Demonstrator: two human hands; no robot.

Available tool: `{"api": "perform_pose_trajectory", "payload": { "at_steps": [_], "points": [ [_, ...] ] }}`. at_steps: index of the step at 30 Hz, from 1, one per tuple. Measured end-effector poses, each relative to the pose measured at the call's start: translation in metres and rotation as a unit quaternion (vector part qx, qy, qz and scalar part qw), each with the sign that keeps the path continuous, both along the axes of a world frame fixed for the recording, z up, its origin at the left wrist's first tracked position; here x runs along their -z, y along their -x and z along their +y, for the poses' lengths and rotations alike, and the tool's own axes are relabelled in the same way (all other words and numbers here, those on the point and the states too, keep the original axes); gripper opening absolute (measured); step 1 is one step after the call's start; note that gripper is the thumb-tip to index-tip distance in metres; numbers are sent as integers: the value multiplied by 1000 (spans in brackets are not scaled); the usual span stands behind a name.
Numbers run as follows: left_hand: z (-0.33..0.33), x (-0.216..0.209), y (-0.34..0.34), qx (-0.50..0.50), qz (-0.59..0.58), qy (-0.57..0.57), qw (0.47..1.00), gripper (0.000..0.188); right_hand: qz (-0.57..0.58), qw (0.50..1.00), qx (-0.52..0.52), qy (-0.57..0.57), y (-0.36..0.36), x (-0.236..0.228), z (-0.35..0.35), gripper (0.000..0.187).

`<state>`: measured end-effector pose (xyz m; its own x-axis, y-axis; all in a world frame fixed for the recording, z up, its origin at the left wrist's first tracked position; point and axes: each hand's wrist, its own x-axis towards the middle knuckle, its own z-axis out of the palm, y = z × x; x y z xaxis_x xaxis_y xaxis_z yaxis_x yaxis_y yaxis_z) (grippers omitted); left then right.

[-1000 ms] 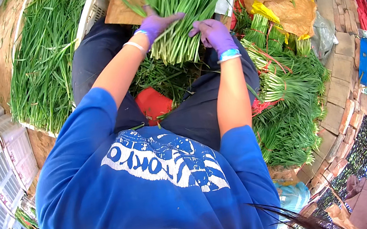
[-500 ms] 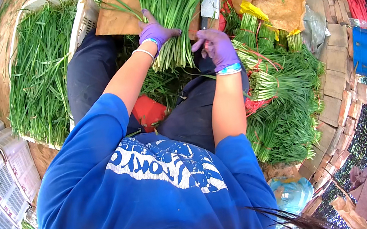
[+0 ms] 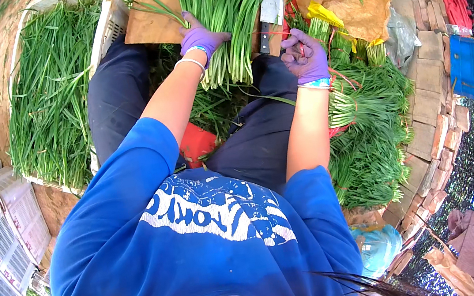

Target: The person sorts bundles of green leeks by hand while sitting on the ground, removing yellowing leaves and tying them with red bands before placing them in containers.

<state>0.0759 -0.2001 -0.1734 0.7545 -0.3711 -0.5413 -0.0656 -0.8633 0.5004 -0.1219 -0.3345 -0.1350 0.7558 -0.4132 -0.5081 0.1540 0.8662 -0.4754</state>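
A thick bunch of green chives (image 3: 221,11) lies over a wooden board (image 3: 152,22) in front of me, with its pale cut ends toward my body. My left hand (image 3: 201,39), in a purple glove, grips the bunch from its left side. To the right, my right hand (image 3: 307,59), also gloved, is closed on a thin red string (image 3: 269,32). The string runs taut from the bunch to my fingers; where it passes behind the stalks is hidden. A cleaver (image 3: 272,5) with a black handle rests on the board between the bunch and my right hand.
At left stands a white crate (image 3: 113,22) heaped with loose chives (image 3: 55,96). Tied bunches (image 3: 366,140) are piled at right, beside a brick edging (image 3: 427,93). Brown and yellow plastic sheets (image 3: 364,10) lie beyond them. A red object (image 3: 196,145) sits between my legs.
My right hand has moved right, away from the bunch, and the red string now shows stretched between them. My left hand has stayed on the bunch.
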Motion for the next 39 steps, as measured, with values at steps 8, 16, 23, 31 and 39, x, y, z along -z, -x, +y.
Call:
{"api": "perform_pose_trajectory", "payload": {
  "at_steps": [8,16,23,31,39],
  "points": [
    [12,2,-4,5,30,69,997,124,-242,897,-52,367,-9,-40,-25,33],
    [4,5,7,-30,10,22,999,125,-300,846,-152,414,-17,-122,-21,49],
    [46,-24,18,-26,-117,385,915,86,-274,766,-167,556,-5,-153,51,30],
    [116,-54,42,-66,629,615,472,58,52,859,-446,247,30,-86,124,24],
    [148,-106,43,135,371,482,783,32,76,850,-290,433,41,-68,156,37]
  ]
}}
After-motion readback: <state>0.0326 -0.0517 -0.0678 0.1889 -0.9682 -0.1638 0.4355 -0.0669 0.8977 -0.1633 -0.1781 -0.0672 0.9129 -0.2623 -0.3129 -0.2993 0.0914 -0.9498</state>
